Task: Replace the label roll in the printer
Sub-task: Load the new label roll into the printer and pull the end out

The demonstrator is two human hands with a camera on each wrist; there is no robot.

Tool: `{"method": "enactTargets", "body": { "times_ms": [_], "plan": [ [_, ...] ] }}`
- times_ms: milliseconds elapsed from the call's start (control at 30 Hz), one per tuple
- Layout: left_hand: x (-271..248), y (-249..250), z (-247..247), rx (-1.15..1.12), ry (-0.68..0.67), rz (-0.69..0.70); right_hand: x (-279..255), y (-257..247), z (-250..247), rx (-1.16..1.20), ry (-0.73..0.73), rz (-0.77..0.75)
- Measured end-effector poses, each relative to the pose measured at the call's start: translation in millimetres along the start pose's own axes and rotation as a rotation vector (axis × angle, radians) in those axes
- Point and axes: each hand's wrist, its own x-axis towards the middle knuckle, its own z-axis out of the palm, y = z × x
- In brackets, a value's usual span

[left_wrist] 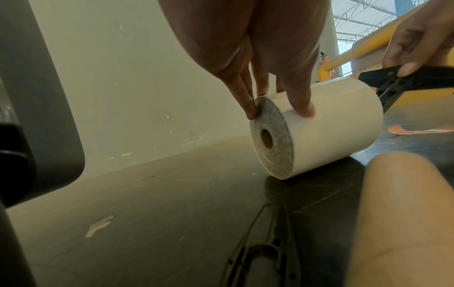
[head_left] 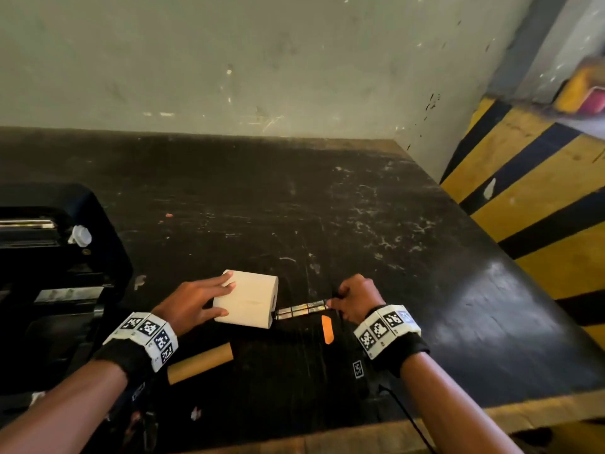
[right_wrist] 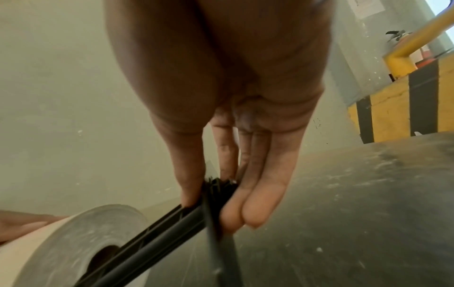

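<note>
A white label roll [head_left: 252,298] [left_wrist: 331,126] [right_wrist: 49,250] lies on its side on the dark table [head_left: 360,208]. My left hand [head_left: 199,299] [left_wrist: 277,108] grips it from above, thumb on the near side and fingers over the far edge. To its right, my right hand [head_left: 355,298] [right_wrist: 216,203] pinches the end of a black spindle [head_left: 301,310] [right_wrist: 152,233] [left_wrist: 403,81]. The spindle's other end sits in the roll's core hole. The black printer [head_left: 49,257] stands at the left with its inside showing.
An empty brown cardboard core [head_left: 199,363] [left_wrist: 405,213] lies near the front edge, below my left wrist. An orange scrap [head_left: 327,329] lies just in front of the spindle. A wall runs behind the table, and a yellow-and-black striped barrier [head_left: 523,198] stands to the right.
</note>
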Motion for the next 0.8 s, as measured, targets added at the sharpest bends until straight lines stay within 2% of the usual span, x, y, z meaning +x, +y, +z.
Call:
{"method": "enactTargets", "body": {
  "times_ms": [267, 400, 533, 800],
  "plan": [
    [-1.6, -1.1, 1.6, -0.031, 0.006, -0.021, 14.4, -8.2, -8.9, 0.018, 0.043, -0.062],
    [-3.4, -1.8, 3.5, -0.043, 0.035, -0.034, 19.2, -14.8, -6.3, 0.095, -0.048, -0.041],
    [-1.7, 0.0, 8.5, -0.022, 0.073, -0.052, 18.7, -18.7, 11.9, 0.140, -0.058, -0.015],
    [-5.2, -0.8, 24.0, -0.084, 0.137, -0.156, 29.8, -49.7, 38.1, 0.116, -0.145, -0.187]
  ]
}}
